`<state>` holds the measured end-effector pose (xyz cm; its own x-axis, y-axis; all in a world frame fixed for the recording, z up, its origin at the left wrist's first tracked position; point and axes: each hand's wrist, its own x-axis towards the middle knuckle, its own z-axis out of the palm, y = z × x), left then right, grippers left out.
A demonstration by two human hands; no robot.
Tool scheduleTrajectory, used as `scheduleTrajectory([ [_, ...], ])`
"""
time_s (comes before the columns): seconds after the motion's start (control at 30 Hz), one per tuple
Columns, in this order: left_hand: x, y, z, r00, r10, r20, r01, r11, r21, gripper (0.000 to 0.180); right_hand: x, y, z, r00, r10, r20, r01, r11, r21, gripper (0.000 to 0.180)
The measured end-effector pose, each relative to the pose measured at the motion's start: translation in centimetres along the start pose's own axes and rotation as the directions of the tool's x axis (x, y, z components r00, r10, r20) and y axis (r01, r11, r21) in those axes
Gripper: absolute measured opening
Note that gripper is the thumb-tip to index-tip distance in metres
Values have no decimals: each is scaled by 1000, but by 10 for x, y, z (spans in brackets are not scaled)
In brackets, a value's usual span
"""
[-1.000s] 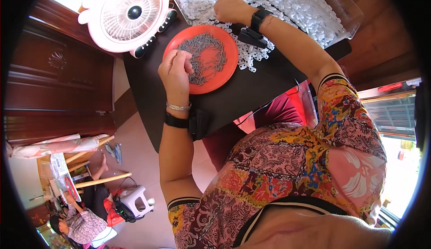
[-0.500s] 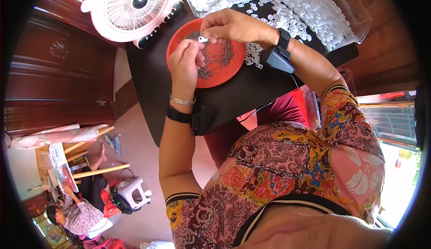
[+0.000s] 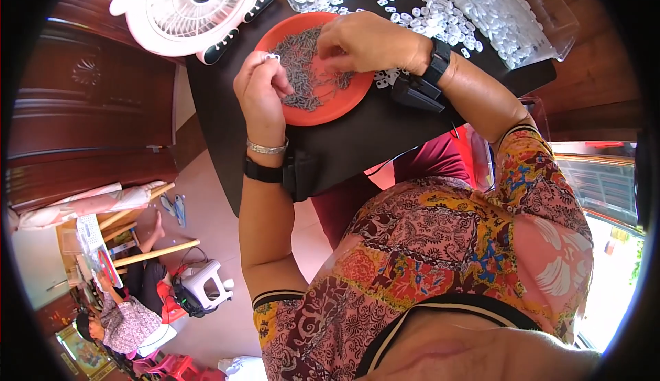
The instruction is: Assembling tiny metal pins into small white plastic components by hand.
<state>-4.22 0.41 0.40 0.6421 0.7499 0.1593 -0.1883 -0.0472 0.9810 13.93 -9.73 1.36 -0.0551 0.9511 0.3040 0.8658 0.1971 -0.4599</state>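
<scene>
My left hand [image 3: 261, 92] is over the left rim of a round orange plate [image 3: 344, 108]. Between its thumb and forefinger it pinches a small white plastic piece [image 3: 273, 57]. On the plate lies a heap of thin grey screws [image 3: 297, 71]. My right hand [image 3: 364, 42] reaches over the plate's right half with its fingers bent down and drawn together at the screws. Whatever sits between those fingertips is hidden. Each wrist wears a black strap with a dark device, and a silver bracelet circles the left one.
Loose white plastic pieces [image 3: 450, 27] are strewn on the black table [image 3: 344, 148] right of the plate. Clear bins at the back hold heaps of them [image 3: 491, 9]. A pink and white fan [image 3: 199, 9] stands back left. Another person [image 3: 130, 322] sits at lower left.
My hands have parted. The left moved left and slightly down with the white piece, while the right let go of it and lowered toward the screws. The whole view shifted slightly.
</scene>
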Motion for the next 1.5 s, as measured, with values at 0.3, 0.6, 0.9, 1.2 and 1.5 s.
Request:
scheduleTrajectory([
  [0.3, 1, -9, -3, 995, -24, 96, 18, 998, 67, 17, 0, 3, 17, 991, -66, 120, 92, 970, -226, 12],
  [0.6, -4, -3, 5, 986, -36, 162, 26, 998, 63, 18, 4, 2, 12, 984, 174, -27, -131, 823, 552, 15],
  [0.9, -8, -2, 13, 979, 25, 204, -51, 991, 120, 10, 4, 1, 15, 963, 264, 59, -188, 496, 848, 15],
  [1.2, -9, -6, 8, 918, 206, 339, -291, 930, 223, 14, 3, -6, 19, 961, 257, 98, -230, 557, 798, 15],
  [1.5, -6, -1, 3, 964, -7, 266, 42, 991, -126, 17, 2, -8, 21, 985, 160, 72, -149, 552, 820, 17],
])
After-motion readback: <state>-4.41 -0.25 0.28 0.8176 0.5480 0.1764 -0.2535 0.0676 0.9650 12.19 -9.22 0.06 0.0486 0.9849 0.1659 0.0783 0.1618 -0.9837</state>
